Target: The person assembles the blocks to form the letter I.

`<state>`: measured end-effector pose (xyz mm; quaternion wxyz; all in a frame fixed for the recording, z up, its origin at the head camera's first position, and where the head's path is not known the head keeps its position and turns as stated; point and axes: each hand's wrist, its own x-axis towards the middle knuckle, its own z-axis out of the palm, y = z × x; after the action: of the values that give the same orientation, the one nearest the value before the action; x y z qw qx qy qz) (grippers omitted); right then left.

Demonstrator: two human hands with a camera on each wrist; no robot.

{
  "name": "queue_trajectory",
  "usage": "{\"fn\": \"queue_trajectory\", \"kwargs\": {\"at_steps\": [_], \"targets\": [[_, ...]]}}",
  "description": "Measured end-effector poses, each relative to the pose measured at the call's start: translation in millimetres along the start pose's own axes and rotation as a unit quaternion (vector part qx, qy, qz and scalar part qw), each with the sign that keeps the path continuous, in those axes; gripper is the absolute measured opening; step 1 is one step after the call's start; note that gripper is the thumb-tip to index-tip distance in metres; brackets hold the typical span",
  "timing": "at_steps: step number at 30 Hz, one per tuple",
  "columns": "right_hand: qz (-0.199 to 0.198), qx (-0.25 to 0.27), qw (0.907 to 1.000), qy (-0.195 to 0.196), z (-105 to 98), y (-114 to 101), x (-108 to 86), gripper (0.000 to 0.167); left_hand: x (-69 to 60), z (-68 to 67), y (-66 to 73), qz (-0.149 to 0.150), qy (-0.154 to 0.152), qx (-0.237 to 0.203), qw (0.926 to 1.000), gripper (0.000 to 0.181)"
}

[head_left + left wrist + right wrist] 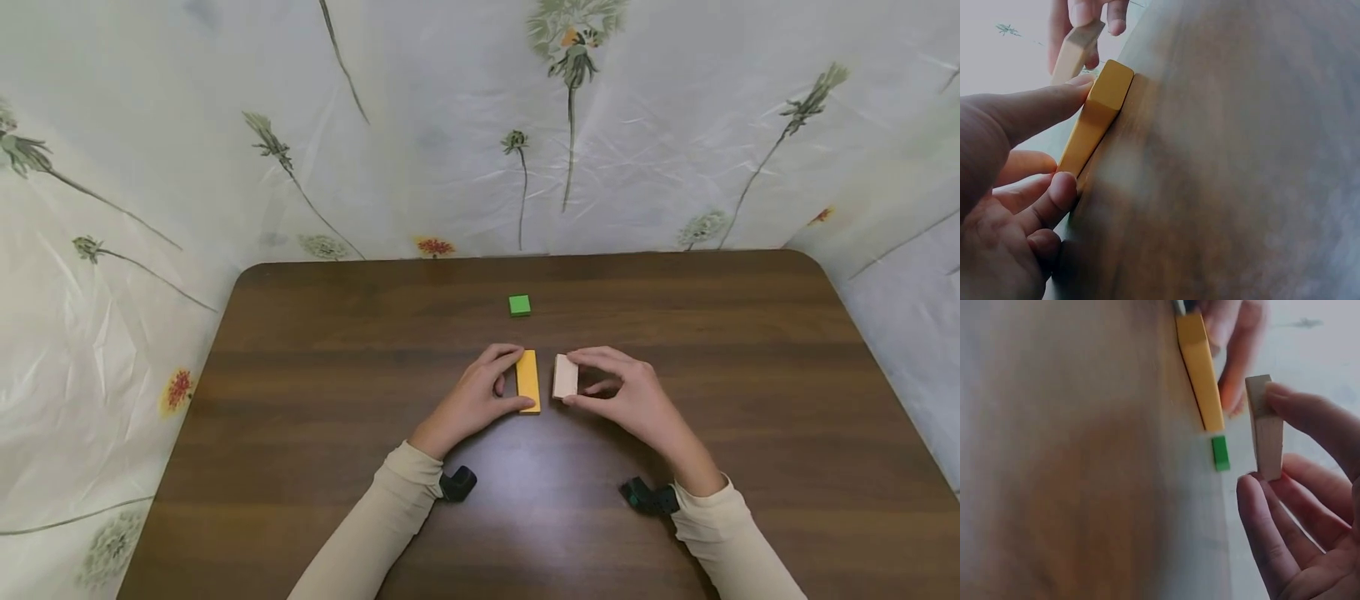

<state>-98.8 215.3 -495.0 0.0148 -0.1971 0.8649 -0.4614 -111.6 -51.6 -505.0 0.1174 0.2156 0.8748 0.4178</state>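
A yellow block (pixel 528 382) lies lengthwise on the wooden table, and the left hand (pixel 480 398) pinches it by its two ends between thumb and fingers. Just to its right, the right hand (pixel 626 392) holds a pale wooden block (pixel 566 377) between thumb and fingertips. In the right wrist view the pale block (pixel 1269 437) appears raised off the table, apart from the yellow block (pixel 1200 369). The left wrist view shows the left thumb at the near end of the yellow block (pixel 1110 87). A small green block (pixel 519 305) sits beyond both hands, touched by neither.
The brown table (pixel 337 333) has a straight far edge with rounded corners. Behind it and at its sides hangs a pale cloth (pixel 450 167) with a flower print. Dark wrist cameras are strapped to both wrists, close above the table.
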Motion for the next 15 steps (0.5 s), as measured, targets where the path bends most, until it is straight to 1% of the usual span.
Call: {"fn": "queue_trajectory", "kwargs": {"at_steps": [9, 11, 15], "targets": [[-0.024, 0.036, 0.9988, -0.025, 11.8, -17.0, -15.2, 0.057, 1.1, -1.0, 2.4, 0.006, -0.003, 0.003, 1.0, 0.078], [-0.024, 0.039, 0.9984, -0.033, 14.6, -21.1, -18.0, 0.057, 1.0, -0.8, 2.0, 0.01, 0.0, 0.003, 1.0, 0.077], [-0.026, 0.026, 0.9979, -0.054, 19.4, -28.1, -21.8, 0.058, 0.6, -1.0, 1.3, 0.013, 0.005, 0.002, 0.9999, 0.074]]}}
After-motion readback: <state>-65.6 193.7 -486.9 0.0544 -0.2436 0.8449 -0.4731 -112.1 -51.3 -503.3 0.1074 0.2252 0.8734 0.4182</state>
